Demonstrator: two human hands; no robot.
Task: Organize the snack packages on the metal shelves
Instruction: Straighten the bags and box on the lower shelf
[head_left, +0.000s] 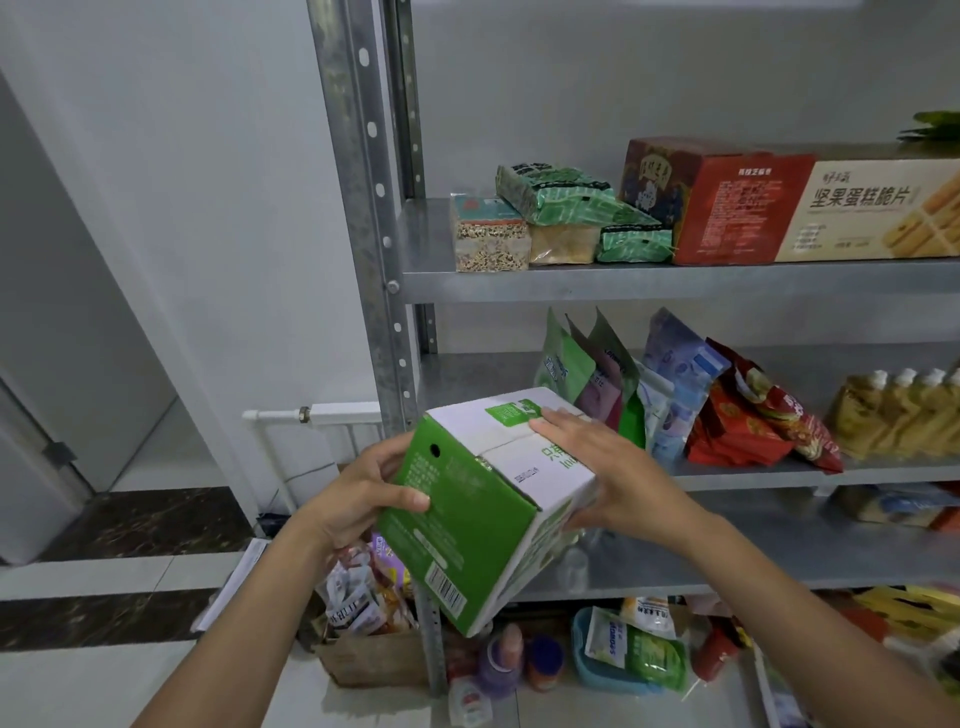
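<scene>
A green-and-white cardboard carton (483, 499) is held tilted in the air, in front of the grey metal shelves (623, 283) and beside the perforated steel upright (374, 234). It rests on no shelf yet. The left hand (358, 493) is clamped on its green side, thumb pressed to the near face and fingers wrapped behind. The right hand (608, 467) grips the white top and right edge, with fingers laid along the top and the rest tucked beneath.

The step in hand is judged to be setting the carton onto a shelf. It should be levelled first, then slid in base-first with both hands kept on it until its weight is fully carried. The bare left end of the middle shelf (467, 374) appears the nearest free spot.

That gap is bounded by the steel upright on one side and by upright green foil pouches (566, 369) on the other; these lean loosely and could be knocked over. Red crinkled snack bags (748, 421) lie further right. A long red-and-cream biscuit box (779, 208) and green foil packs (561, 197) occupy the upper shelf. On the floor below, a brown cardboard box of sachets (363, 660) and a blue plastic basket (597, 670) are seen.
</scene>
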